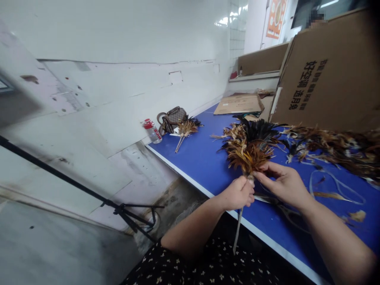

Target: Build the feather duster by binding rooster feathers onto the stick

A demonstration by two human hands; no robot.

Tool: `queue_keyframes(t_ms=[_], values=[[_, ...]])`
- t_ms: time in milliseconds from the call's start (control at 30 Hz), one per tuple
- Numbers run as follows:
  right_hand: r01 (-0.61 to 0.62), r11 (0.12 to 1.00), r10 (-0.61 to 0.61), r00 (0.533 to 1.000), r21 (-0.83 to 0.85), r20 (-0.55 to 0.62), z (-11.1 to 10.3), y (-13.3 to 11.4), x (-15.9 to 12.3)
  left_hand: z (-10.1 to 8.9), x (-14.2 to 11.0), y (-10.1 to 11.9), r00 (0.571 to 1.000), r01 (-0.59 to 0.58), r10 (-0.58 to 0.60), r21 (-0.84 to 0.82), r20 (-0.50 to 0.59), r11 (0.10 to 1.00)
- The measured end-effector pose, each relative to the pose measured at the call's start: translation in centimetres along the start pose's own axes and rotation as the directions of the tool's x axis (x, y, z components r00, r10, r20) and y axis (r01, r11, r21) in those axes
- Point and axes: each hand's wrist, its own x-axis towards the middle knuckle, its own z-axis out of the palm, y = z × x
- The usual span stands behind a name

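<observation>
A feather duster [249,152] with brown and black feathers is held upright over the table's front edge. My left hand [240,193] is closed round its thin stick [237,233] just beneath the feathers, and the stick's lower end hangs down towards my lap. With thumb and fingers pinched, my right hand [282,182] touches the lowest feathers at the binding; whether it also grips a thread there is hidden. Below the right hand, scissors [292,217] lie on the blue table [190,158], partly covered by that hand and wrist.
Loose feathers [341,148] are heaped at the right before a large cardboard box [329,79]. Pale string [337,180] lies nearby. Another feather bundle [187,128], a handbag [175,116] and a bottle [152,131] are by the wall. A black tripod [118,208] stands left.
</observation>
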Motion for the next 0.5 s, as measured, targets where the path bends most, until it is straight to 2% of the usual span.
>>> queue_keyframes(t_ms=[67,200,233,300,400,500], values=[[-0.049,0.999,0.049,0.999,-0.011,-0.007,-1.8,0.3,0.3,0.0,-0.1,0.5,1.000,-0.001,0.001,-0.011,-0.011,1.000],[-0.223,0.965,0.207,0.971,-0.137,-0.123,-6.7,2.5,0.4,-0.5,-0.2,1.6,0.991,-0.082,0.072,-0.084,-0.108,0.993],[-0.241,0.956,0.225,0.968,-0.169,-0.113,-7.6,3.2,0.4,-0.6,-0.2,1.9,0.987,-0.112,0.099,-0.096,-0.130,0.989],[-0.246,0.944,0.248,0.969,-0.221,-0.017,-8.7,4.3,0.3,-1.0,-0.3,2.5,0.976,-0.164,0.145,-0.109,-0.163,0.981],[-0.216,0.936,0.256,0.959,-0.278,0.118,-9.1,5.4,0.2,-1.4,-0.7,3.2,0.961,-0.206,0.177,-0.121,-0.213,0.971],[-0.187,0.931,0.238,0.963,-0.314,0.130,-9.7,5.7,0.1,-1.7,-1.0,3.8,0.939,-0.243,0.198,-0.135,-0.282,0.960]])
